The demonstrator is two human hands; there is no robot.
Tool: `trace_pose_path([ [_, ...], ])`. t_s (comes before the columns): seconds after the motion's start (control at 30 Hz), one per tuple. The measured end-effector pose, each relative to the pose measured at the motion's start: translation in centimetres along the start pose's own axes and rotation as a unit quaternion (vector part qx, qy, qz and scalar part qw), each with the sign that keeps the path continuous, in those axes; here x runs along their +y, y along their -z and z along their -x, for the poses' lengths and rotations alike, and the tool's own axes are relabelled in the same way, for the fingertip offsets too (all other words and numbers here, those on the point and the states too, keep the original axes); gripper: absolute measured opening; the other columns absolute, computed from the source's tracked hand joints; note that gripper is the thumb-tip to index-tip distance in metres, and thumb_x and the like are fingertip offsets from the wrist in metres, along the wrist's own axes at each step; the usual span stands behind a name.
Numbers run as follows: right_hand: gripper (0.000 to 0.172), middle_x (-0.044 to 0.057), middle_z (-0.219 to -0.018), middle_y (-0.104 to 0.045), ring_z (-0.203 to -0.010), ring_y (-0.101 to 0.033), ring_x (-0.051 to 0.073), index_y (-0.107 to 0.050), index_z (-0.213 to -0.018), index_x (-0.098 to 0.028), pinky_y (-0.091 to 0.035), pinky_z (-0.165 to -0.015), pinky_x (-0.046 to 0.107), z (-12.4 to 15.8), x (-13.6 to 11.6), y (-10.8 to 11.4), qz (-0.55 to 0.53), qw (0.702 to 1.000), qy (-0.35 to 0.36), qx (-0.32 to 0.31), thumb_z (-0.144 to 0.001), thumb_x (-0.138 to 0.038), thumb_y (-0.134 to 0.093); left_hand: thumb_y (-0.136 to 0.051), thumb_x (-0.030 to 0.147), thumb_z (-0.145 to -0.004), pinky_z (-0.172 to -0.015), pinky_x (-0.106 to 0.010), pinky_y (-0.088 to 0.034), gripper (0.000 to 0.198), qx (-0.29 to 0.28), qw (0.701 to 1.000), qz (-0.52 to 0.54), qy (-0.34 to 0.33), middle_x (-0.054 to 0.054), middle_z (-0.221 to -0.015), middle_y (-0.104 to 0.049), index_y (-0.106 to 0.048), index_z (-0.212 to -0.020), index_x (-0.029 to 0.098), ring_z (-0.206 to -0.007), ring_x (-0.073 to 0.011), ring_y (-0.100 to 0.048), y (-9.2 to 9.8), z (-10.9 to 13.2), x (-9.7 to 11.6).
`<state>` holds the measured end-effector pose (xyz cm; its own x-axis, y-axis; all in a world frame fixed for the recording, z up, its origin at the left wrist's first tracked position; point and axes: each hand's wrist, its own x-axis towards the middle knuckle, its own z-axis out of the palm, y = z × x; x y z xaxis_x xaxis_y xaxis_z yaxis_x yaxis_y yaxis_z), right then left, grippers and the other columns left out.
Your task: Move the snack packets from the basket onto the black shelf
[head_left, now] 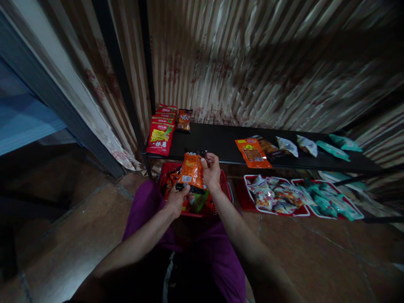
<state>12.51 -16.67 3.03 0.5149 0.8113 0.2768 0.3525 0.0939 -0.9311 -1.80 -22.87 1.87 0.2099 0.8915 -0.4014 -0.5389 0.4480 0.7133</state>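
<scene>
Between my two hands is an orange snack bag (192, 173) with black ends, held over a red basket (188, 213). My left hand (178, 198) grips its lower edge, thumb on top. At the bag's upper right side, my right hand (211, 170) pinches the edge with bent fingers. More packets, orange and green (198, 203), lie in the basket below, partly hidden by the bag and my hands. On the black shelf (211, 141) just beyond stand a small orange-and-black bag (184, 120) and a row of red snack packets (160, 134), overlapping one behind another.
Farther right on the shelf are an orange packet (253, 153), a brown one (268, 148), white bags (287, 146) and teal bags (333, 150). Baskets of white bags (264, 195) and teal bags (331, 200) sit below. A black post (121, 71) rises at left; a striped curtain (227, 63) hangs behind.
</scene>
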Motion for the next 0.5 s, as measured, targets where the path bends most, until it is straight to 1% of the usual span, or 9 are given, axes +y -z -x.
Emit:
trace_pose_path([
  [0.07, 0.028, 0.01, -0.109, -0.057, -0.096, -0.058, 0.019, -0.054, -0.102, -0.022, -0.047, -0.089, 0.033, 0.7, -0.4, -0.1, 0.022, 0.999, 0.019, 0.021, -0.081, -0.041, -0.055, -0.084, 0.034, -0.055, -0.046, -0.02, -0.043, 0.04, 0.006, 1.0, -0.012, -0.016, 0.0, -0.067, -0.061, -0.06, -0.08, 0.014, -0.054, -0.0092, -0.054, -0.1, -0.2, -0.1],
  [0.13, 0.023, 0.009, -0.103, -0.059, -0.092, -0.058, 0.019, -0.058, -0.095, -0.021, -0.047, -0.089, 0.035, 1.3, -0.6, 0.0, 0.048, 0.998, 0.042, 0.021, -0.082, -0.04, -0.054, -0.083, 0.034, -0.056, -0.042, -0.018, -0.037, 0.04, 0.013, 0.999, -0.022, -0.039, 0.003, -0.066, -0.058, -0.06, -0.082, 0.015, -0.05, -0.0067, -0.049, -0.3, -0.4, -0.2],
  [0.23, 0.027, 0.007, -0.098, -0.063, -0.09, -0.058, 0.02, -0.063, -0.094, -0.02, -0.046, -0.09, 0.038, 2.1, -0.5, 0.3, 0.058, 0.997, 0.055, 0.0, -0.083, -0.041, -0.051, -0.078, 0.032, -0.06, -0.041, -0.017, -0.032, 0.039, 0.032, 0.996, -0.056, -0.064, 0.005, -0.067, -0.057, -0.058, -0.089, 0.017, -0.048, -0.0056, -0.046, -0.4, -0.8, -0.4],
  [0.3, 0.033, 0.007, -0.103, -0.067, -0.095, -0.06, 0.021, -0.066, -0.1, -0.021, -0.045, -0.093, 0.039, 2.6, -0.6, 0.5, 0.034, 0.999, 0.022, -0.031, -0.084, -0.045, -0.051, -0.072, 0.03, -0.067, -0.044, -0.018, -0.034, 0.031, 0.052, 0.989, -0.105, -0.086, 0.005, -0.067, -0.058, -0.057, -0.091, 0.018, -0.049, -0.0065, -0.048, -0.4, -1.1, -0.6],
  [0.37, 0.039, 0.005, -0.113, -0.068, -0.104, -0.06, 0.022, -0.065, -0.108, -0.023, -0.044, -0.097, 0.039, 3.2, -1.0, 0.6, -0.009, 0.996, -0.032, -0.079, -0.085, -0.05, -0.05, -0.064, 0.026, -0.074, -0.054, -0.02, -0.043, 0.021, 0.065, 0.973, -0.18, -0.132, 0.003, -0.072, -0.062, -0.058, -0.093, 0.018, -0.058, -0.0095, -0.055, -0.2, -1.5, -0.7],
  [0.4, 0.042, 0.004, -0.118, -0.066, -0.109, -0.059, 0.022, -0.064, -0.113, -0.025, -0.043, -0.099, 0.039, 3.5, -1.4, 0.6, -0.031, 0.992, -0.058, -0.105, -0.085, -0.053, -0.05, -0.06, 0.024, -0.077, -0.063, -0.023, -0.047, 0.019, 0.067, 0.958, -0.226, -0.161, 0.001, -0.078, -0.065, -0.059, -0.095, 0.018, -0.067, -0.0121, -0.06, -0.1, -1.5, -0.7],
  [0.43, 0.046, 0.003, -0.123, -0.064, -0.114, -0.057, 0.022, -0.062, -0.118, -0.026, -0.041, -0.102, 0.038, 3.8, -1.7, 0.6, -0.052, 0.987, -0.077, -0.129, -0.084, -0.055, -0.051, -0.058, 0.022, -0.079, -0.072, -0.026, -0.049, 0.02, 0.068, 0.94, -0.276, -0.188, -0.002, -0.085, -0.067, -0.059, -0.098, 0.018, -0.077, -0.015, -0.063, 0.0, -1.6, -0.7],
  [0.5, 0.052, 0.001, -0.13, -0.06, -0.123, -0.052, 0.022, -0.057, -0.126, -0.029, -0.036, -0.107, 0.038, 4.3, -2.5, 0.6, -0.081, 0.978, -0.101, -0.164, -0.083, -0.057, -0.053, -0.053, 0.017, -0.081, -0.085, -0.032, -0.049, 0.026, 0.064, 0.895, -0.38, -0.224, -0.006, -0.098, -0.069, -0.058, -0.106, 0.017, -0.094, -0.02, -0.064, 0.1, -1.3, -0.4],
])
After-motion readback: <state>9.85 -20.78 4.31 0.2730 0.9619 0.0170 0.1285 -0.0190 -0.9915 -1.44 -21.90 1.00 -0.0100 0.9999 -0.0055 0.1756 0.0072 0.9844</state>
